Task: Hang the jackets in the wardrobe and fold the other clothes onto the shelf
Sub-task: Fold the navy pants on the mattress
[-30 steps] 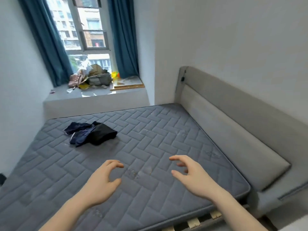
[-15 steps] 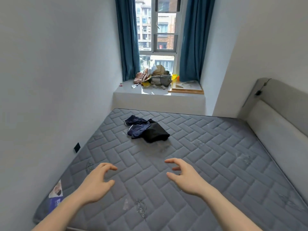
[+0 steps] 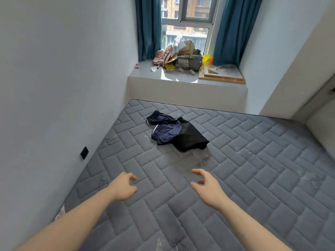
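Observation:
A navy garment with white trim [image 3: 164,128] lies crumpled on the grey quilted mattress [image 3: 253,178], with a black garment [image 3: 190,137] against its right side. Both arms reach out over the mattress, well short of the clothes. My left hand [image 3: 123,187] hovers with loosely curled fingers and holds nothing. My right hand [image 3: 206,185] is to the right of it, fingers relaxed and spread, also holding nothing. No wardrobe or shelf is in view.
A white wall [image 3: 63,87] with a black socket [image 3: 84,152] runs along the mattress's left edge. Beyond the mattress a window ledge [image 3: 181,87] carries a heap of bags and boxes [image 3: 181,57] and a wooden frame [image 3: 223,75], between teal curtains [image 3: 148,28]. The headboard edge [image 3: 320,131] shows at right.
The view has swung left and moved closer to the clothes, which now lie nearer the centre. Both hands stay held out in front with nothing in them.

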Motion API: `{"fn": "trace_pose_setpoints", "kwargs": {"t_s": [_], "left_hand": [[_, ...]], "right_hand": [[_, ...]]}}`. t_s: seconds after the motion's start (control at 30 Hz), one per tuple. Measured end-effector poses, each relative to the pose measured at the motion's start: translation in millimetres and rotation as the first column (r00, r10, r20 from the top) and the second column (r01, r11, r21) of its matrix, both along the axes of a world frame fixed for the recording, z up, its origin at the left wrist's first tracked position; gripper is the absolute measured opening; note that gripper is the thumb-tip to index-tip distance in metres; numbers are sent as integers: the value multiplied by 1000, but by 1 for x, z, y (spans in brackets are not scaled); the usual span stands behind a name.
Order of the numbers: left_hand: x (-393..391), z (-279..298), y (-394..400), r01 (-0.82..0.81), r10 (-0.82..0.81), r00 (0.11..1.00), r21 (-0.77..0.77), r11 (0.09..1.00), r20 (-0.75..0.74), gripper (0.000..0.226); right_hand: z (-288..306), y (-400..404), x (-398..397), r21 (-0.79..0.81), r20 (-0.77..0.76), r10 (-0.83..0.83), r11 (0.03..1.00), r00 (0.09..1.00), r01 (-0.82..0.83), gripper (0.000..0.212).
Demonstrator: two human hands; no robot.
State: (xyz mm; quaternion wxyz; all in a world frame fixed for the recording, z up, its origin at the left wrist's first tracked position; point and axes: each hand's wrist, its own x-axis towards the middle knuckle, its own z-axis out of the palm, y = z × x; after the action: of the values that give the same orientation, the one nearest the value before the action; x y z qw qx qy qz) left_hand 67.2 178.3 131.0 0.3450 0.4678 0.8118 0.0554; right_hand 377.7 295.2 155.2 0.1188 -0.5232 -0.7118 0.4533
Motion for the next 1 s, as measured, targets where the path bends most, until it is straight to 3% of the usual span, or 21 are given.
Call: {"fn": "trace_pose_setpoints", "kwargs": {"t_s": [0.3, 0.57, 0.7, 0.83, 1.0], "left_hand": [[-84, -197, 109, -48, 39, 997, -148, 988, -61, 62], [-139, -371, 179, -221, 157, 965, -330, 918, -212, 121], [-156, -419, 195, -263, 195, 955, -335, 905, -224, 143], [-164, -431, 205, -276, 219, 957, -366, 888, -192, 151], [-162, -433, 204, -316, 262, 945, -330, 890, -198, 151]], "right_hand": [[-177, 127, -102, -45, 98, -26, 998, 995, 31, 50], [-330, 221, -169, -60, 117, -38, 997, 992, 45, 63], [-373, 272, -202, -66, 120, -55, 996, 991, 64, 68], [-394, 322, -242, -115, 94, -151, 980, 984, 162, 76], [-398, 379, -296, -292, -17, -447, 858, 894, 423, 81]]}}
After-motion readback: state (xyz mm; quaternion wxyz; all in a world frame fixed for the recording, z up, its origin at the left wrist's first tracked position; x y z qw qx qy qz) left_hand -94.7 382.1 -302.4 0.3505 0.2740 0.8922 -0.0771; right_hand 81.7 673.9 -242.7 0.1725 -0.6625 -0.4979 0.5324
